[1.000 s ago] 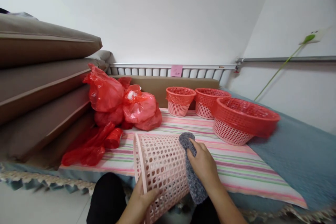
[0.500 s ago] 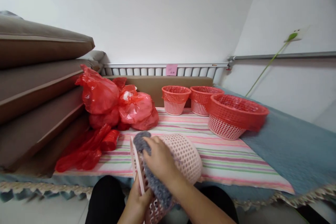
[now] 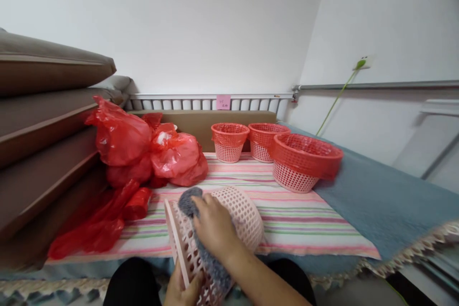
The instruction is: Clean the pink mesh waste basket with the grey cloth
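Note:
A pale pink perforated plastic basket [image 3: 244, 210] lies tipped on its side at the front edge of the striped cloth, its rim facing left. My left hand [image 3: 184, 287] grips that rim from below, thumb on the outer wall. Pressed against the basket's outside is a fuzzy grey cloth [image 3: 215, 265], held under my right hand [image 3: 214, 224]. Part of the cloth bunches up beyond the fingertips, and the rest trails down toward my lap. My right palm hides some of the basket's holes.
Three baskets lined with red bags, a small one [image 3: 229, 146], a middle one [image 3: 263, 146] and a larger one [image 3: 297, 177], stand behind on the striped cloth [image 3: 304, 222]. Filled red plastic bags [image 3: 179, 158] and a red roll [image 3: 138, 204] lie left, beside stacked cushions [image 3: 46, 110].
The camera view has turned slightly right, so everything sits further left. My right hand with the grey cloth has shifted a little along the basket wall, away from the rim.

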The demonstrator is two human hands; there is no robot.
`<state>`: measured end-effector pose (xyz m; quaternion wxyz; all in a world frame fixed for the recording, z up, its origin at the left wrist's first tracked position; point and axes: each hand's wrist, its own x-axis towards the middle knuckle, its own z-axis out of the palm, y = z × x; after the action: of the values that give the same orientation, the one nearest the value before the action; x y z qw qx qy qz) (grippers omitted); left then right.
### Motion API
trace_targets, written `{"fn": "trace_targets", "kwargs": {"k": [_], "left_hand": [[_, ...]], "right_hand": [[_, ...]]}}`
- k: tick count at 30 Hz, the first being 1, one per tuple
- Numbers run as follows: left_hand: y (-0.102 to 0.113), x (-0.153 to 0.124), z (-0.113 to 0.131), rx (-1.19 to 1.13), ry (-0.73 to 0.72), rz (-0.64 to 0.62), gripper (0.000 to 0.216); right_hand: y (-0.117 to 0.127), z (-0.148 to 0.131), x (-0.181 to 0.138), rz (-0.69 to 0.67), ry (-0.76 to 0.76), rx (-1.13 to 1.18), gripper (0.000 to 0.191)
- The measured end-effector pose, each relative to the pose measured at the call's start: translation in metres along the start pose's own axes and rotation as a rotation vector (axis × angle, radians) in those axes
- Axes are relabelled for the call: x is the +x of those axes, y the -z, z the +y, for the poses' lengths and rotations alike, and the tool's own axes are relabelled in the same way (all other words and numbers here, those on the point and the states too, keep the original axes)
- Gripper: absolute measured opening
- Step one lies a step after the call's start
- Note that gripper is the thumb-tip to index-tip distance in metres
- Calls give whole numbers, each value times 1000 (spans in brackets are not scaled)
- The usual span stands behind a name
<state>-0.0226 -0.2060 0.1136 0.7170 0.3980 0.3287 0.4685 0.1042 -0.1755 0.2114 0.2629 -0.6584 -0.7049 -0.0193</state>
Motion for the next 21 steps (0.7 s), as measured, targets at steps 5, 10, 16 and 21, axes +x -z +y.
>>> {"fn": "trace_targets", "kwargs": {"k": [5,10,16,21], "left_hand": [[3,0,-15,9,-24,14,65],[-12,17,-6,-218,32,-36,80],[-16,22,20,-148,-4,-78,81],[-10,13,12,-71,-54,-2,77]], "right_hand": [[13,99,8,42,-361,-163,42],[15,144,2,13,-472,-226,44],[4,145,-10,91,-405,-151,44],[-2,111,-10,102,-308,-89,47]]}}
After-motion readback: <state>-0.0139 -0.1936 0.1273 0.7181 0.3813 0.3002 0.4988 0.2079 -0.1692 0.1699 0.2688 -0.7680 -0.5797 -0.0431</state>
